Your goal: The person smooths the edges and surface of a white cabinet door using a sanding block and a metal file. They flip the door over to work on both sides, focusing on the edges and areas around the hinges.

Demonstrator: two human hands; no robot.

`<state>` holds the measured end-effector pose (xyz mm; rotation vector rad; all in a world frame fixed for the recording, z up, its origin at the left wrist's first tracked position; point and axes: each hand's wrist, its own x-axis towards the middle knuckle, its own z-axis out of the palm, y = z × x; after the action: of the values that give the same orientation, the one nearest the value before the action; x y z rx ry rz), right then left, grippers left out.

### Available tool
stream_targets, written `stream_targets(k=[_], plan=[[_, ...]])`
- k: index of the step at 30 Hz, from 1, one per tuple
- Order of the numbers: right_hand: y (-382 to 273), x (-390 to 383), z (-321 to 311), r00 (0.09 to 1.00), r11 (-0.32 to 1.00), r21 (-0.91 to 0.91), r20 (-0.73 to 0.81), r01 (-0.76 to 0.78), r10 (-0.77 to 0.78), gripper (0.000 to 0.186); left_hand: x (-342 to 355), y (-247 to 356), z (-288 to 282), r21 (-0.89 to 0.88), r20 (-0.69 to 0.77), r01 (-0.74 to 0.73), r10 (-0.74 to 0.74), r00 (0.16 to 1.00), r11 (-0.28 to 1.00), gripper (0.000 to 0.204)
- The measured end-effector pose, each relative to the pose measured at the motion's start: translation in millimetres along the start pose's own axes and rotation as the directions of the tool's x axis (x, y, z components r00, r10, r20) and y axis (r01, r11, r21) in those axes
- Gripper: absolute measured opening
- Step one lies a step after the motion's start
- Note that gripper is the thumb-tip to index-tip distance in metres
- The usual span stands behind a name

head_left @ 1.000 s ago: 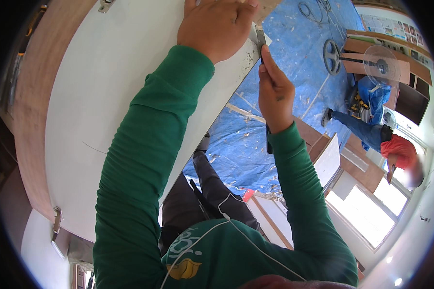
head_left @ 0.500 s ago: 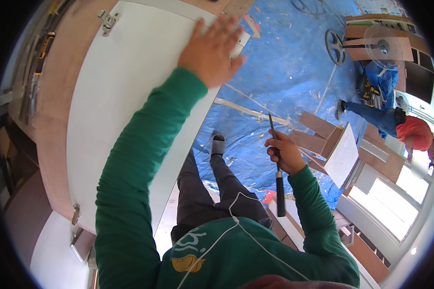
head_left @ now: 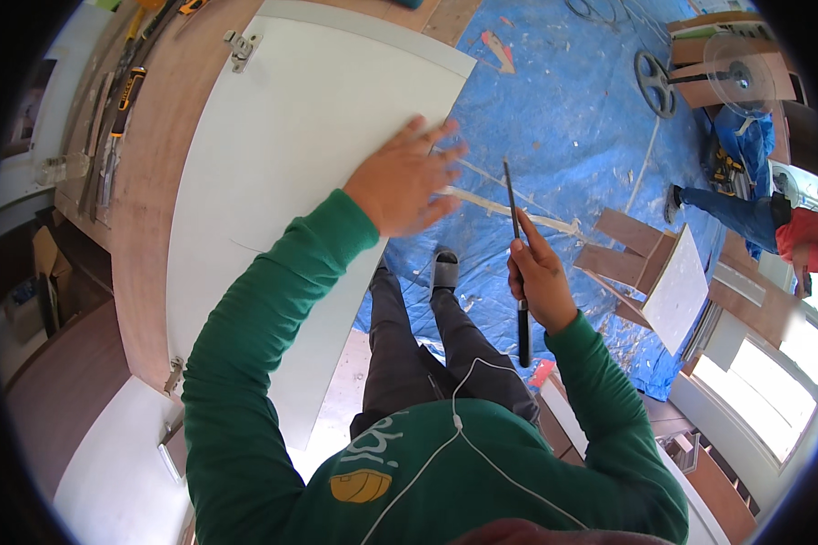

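A white cabinet door point(head_left: 273, 173) lies flat on a wooden worktop at my left, with a metal hinge point(head_left: 242, 50) at its far corner and another hinge point(head_left: 174, 375) at its near end. My left hand point(head_left: 407, 182) is over the door's right edge, fingers spread and slightly blurred; whether the palm touches the surface I cannot tell. In my right hand point(head_left: 543, 277) is a slim dark file point(head_left: 512, 204), gripped partway along it. Its blade points away from me and its black handle hangs below the fist. The file is apart from the door.
Blue sheeting point(head_left: 554, 118) covers the floor. A wooden piece with a white panel point(head_left: 677, 289) stands at the right, near a fan point(head_left: 741, 77) and a round black base point(head_left: 654, 84). A co-worker in a red top point(head_left: 802, 234) bends at far right. Hand tools point(head_left: 129, 100) lie along the worktop's left side.
My left hand has come back toward me along the door's right edge. The file has slid or shifted in my right hand, its handle now higher. The whole view has shifted slightly.
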<state>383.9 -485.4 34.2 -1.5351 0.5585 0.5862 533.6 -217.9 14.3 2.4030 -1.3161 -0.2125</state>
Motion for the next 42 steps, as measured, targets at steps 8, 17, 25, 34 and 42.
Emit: stream_targets(k=[8,17,25,34,42], plan=[[-14.2,10.2,35.8,0.897,0.795,-0.446,0.048,0.412,-0.439,0.054,-18.5,-48.9,-0.9,-0.469,-0.654,0.188,-0.482,0.583,0.863,0.035],[6.0,14.9,64.3,0.728,0.460,-0.620,0.284,0.635,-0.624,0.058,-27.3,-53.8,-3.2,-0.834,-0.521,-0.092,-0.724,0.452,0.543,0.038],[-11.3,52.0,80.5,0.731,0.403,-0.695,0.259,0.595,-0.632,0.059,-34.4,-57.2,-6.8,-0.889,-0.429,-0.086,-0.755,0.496,0.449,0.042],[-28.9,76.8,86.7,0.689,0.416,-0.651,0.231,0.634,-0.687,0.055,-32.7,-55.1,-5.0,-0.893,-0.412,-0.070,-0.746,0.523,0.444,0.041],[9.3,38.7,73.9,0.708,0.410,-0.652,0.286,0.638,-0.646,0.054,-31.9,-50.9,-2.6,-0.889,-0.431,-0.092,-0.750,0.502,0.449,0.040]])
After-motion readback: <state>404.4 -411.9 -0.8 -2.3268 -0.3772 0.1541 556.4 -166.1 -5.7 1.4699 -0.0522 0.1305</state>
